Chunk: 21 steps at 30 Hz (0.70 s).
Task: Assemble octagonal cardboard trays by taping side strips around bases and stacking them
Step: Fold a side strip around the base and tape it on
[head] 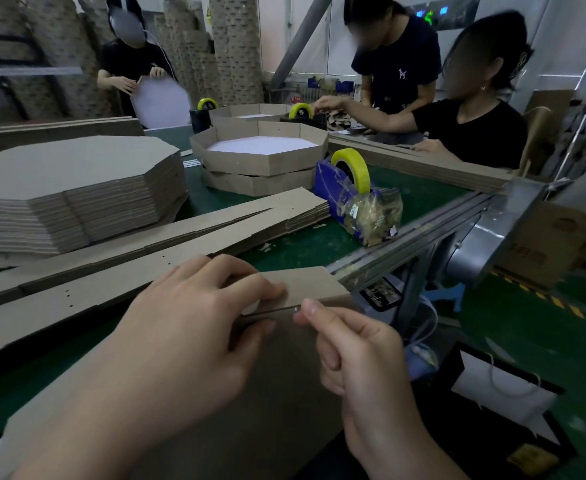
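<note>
A brown cardboard base [277, 382] lies flat in front of me, near the table's front right edge. A side strip [315, 282] stands folded against its far edge. My left hand [187, 327] presses fingers on the strip and base at that seam. My right hand [360, 355] pinches the seam between thumb and forefinger; I cannot tell if tape is under the fingertips. Finished octagonal trays [260, 157] with white insides are stacked at the table's middle. A tall stack of flat bases [76, 188] sits at the left. Loose side strips [139, 258] lie across the table.
A blue tape dispenser [350, 199] with a yellow roll stands right of the strips. Two more dispensers [302, 114] sit farther back. Three other people work around the green table [305, 247]. A metal frame rail [423, 233] runs along the right edge, with boxes beyond.
</note>
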Tool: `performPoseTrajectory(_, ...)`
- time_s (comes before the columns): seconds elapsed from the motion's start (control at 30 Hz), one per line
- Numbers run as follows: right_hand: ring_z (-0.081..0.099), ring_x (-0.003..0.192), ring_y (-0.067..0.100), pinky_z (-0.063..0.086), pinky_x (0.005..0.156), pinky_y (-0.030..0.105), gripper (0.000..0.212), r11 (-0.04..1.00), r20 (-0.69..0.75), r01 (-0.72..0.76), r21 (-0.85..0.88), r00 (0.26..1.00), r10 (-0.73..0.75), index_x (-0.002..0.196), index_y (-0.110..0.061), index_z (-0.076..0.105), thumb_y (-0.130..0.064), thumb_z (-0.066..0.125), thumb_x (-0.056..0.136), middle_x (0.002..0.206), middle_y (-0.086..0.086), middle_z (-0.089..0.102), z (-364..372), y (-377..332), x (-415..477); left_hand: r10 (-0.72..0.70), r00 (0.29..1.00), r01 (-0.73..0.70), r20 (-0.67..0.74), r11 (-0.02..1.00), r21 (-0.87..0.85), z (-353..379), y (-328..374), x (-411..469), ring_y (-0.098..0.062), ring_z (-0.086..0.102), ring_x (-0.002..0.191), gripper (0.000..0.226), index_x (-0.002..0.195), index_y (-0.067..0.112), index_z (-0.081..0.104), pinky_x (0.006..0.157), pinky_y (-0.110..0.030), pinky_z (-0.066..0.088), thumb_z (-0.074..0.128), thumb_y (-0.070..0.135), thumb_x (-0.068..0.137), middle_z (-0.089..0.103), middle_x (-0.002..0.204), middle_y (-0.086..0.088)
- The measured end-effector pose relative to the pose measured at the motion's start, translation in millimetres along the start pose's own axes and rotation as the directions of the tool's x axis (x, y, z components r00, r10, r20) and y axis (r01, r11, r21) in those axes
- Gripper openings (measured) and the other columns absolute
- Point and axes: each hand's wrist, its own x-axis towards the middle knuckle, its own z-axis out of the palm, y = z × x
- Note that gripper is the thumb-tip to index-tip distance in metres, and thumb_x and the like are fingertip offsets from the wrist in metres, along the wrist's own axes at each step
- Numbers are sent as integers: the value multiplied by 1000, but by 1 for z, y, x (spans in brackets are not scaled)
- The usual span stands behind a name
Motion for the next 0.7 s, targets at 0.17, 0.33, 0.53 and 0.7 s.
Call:
performPoseTrajectory(0.17,23,34,6,18,35,17,35,1000,-2,-26,-12,1000,26,63,-13,75,-46,69,52,41,-3,32,1,2,1,10,1000,-10,-27,1000,14,2,-1,-1,-20,62,92,30,104,36,70,70,-40,53,59,42,76,64,103,12)
performPoseTrajectory(0.33,23,33,7,18,34,18,33,996,22,-83,-23,996,84,62,-14,75,-46,69,52,40,-4,33,-1,1,2,33,999,-33,-34,999,11,0,0,-1,-21,62,87,26,102,36,54,67,-34,49,57,42,77,63,98,11)
performPoseTrajectory(0.53,24,34,6,17,37,19,36,987,143,-107,-119,982,124,66,-18,77,-51,68,54,42,-4,36,-10,-2,5,67,996,-69,58,997,26,-7,-1,-4,-22,59,96,39,116,56,53,70,-38,52,53,41,80,61,109,7)
performPoseTrajectory(0.7,25,35,5,17,38,18,31,973,260,-100,-208,954,153,72,-19,78,-45,72,55,44,-4,40,-18,-7,6,6,994,-10,107,999,39,-11,-3,-4,-18,57,100,43,121,59,54,77,-35,51,34,54,83,57,110,10)
